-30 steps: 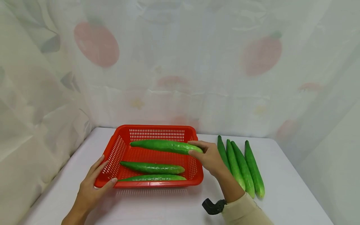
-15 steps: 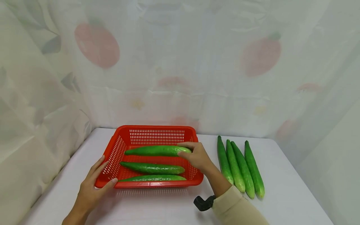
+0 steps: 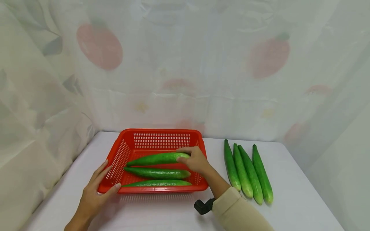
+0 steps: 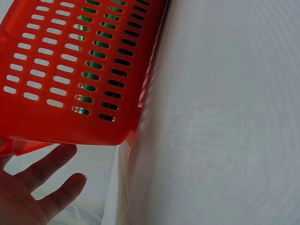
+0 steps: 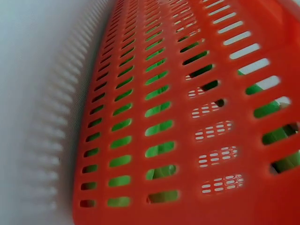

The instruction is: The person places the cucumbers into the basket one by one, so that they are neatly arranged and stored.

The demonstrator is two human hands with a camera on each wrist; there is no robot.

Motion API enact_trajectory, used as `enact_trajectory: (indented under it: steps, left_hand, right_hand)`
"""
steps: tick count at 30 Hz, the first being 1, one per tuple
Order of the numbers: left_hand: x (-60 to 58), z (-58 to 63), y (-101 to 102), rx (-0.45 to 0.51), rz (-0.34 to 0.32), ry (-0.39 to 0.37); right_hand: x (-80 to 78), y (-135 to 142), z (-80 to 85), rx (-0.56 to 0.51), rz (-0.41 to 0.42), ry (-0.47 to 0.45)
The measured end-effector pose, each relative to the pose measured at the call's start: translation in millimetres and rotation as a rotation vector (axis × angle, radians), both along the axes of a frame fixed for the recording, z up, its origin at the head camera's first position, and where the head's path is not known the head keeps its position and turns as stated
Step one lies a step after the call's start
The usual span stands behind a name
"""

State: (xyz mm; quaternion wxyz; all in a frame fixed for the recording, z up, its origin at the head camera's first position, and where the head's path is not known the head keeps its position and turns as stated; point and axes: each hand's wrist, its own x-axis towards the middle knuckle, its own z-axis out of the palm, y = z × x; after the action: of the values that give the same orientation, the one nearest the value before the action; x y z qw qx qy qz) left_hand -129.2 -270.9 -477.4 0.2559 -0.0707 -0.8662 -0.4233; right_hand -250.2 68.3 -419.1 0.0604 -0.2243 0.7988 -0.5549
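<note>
Red plastic forms the slotted, open-topped basket (image 3: 162, 189) before me, standing on the left part of the white desk (image 3: 295, 192). With the fingers of my right hand (image 3: 196, 160) I pinch the right end of a green cucumber (image 3: 153, 159), thumb on its near side and forefinger on its far side, parted only by its thickness. It lies crosswise inside the basket, its left tip a little nearer to me than its right end; whether it touches the basket's floor I cannot tell.

Just on its near side rests the middle cucumber (image 3: 157, 173), and the near cucumber (image 3: 156, 183) lies along the near wall, partly hidden by the rim. My left hand (image 3: 93, 192) is at the basket's near left corner, fingers spread and nearly straight, thumb against the rim, curled around nothing.

To the right of the basket, four more cucumbers (image 3: 242, 170) lie side by side on the desk, dark narrow tips far, paler ends near. My right arm wears a beige sleeve (image 3: 241, 210), with a bent black piece (image 3: 203, 207) by the cuff.
</note>
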Motion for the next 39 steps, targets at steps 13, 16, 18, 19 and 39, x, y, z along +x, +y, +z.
enact_trajectory:
  steps: [13, 16, 18, 19, 39]
  left_hand:
    - [0.8, 2.0, 1.2, -0.007, 0.004, 0.012]
    - [0.7, 2.0, 1.6, 0.001, 0.003, 0.021]
    - [0.4, 1.7, 1.9, 0.003, 0.003, 0.019]
    - [0.2, 1.6, 2.1, 0.004, 0.002, 0.017]
    - [0.6, 1.5, 2.8, 0.01, 0.006, 0.003]
  right_hand:
    - [-4.2, -8.4, -0.2, 0.143, -0.034, -0.093]
    - [-4.0, -9.9, 0.9, 0.141, -0.053, -0.147]
    - [-3.6, -10.3, 1.5, 0.12, -0.06, -0.192]
    - [-3.4, -10.4, 1.7, 0.11, -0.061, -0.21]
    - [-7.2, -13.6, -4.2, 0.207, -0.115, -0.192]
